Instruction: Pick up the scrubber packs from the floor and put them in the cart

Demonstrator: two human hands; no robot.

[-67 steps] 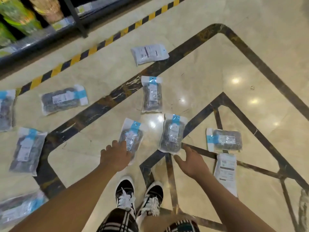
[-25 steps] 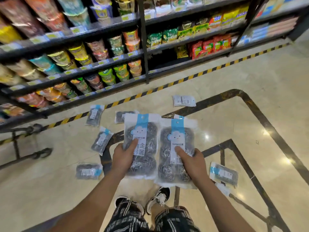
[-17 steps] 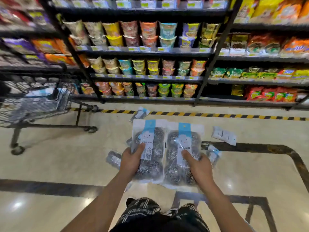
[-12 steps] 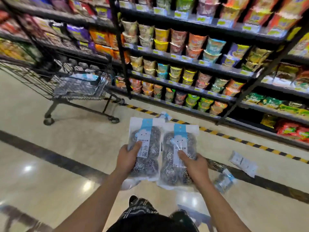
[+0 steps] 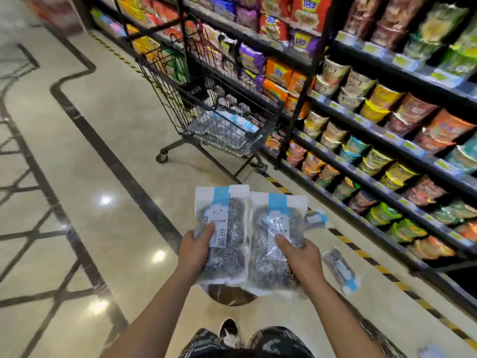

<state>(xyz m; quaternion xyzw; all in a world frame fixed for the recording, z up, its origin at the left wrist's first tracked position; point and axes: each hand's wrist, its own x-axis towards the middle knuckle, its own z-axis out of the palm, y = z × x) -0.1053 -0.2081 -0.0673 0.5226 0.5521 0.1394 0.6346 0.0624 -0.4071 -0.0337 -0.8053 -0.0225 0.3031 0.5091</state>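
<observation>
My left hand (image 5: pixel 194 250) grips one scrubber pack (image 5: pixel 224 223), a clear bag of steel-wool balls with a white and blue header. My right hand (image 5: pixel 296 257) grips a second, matching scrubber pack (image 5: pixel 277 228) right beside the first. Both packs are held upright at waist height. The black wire cart (image 5: pixel 206 99) stands ahead and slightly left, about a step or two away, with several packs (image 5: pixel 227 122) lying in its basket. Two more packs lie on the floor to the right, one pack (image 5: pixel 316 218) behind my right-hand bag and another pack (image 5: pixel 340 270) near the striped line.
Black shelves (image 5: pixel 387 125) full of noodle cups and snack bags run along the right, right behind the cart. A yellow-black striped line (image 5: pixel 361 251) marks the floor at their foot. Polished marble floor (image 5: pixel 103 177) with dark inlay spreads to the left. My shoes (image 5: pixel 228 332) show below.
I lifted two packs from the floor, one in each hand, and turned left. The cart has come from the far left to straight ahead and closer.
</observation>
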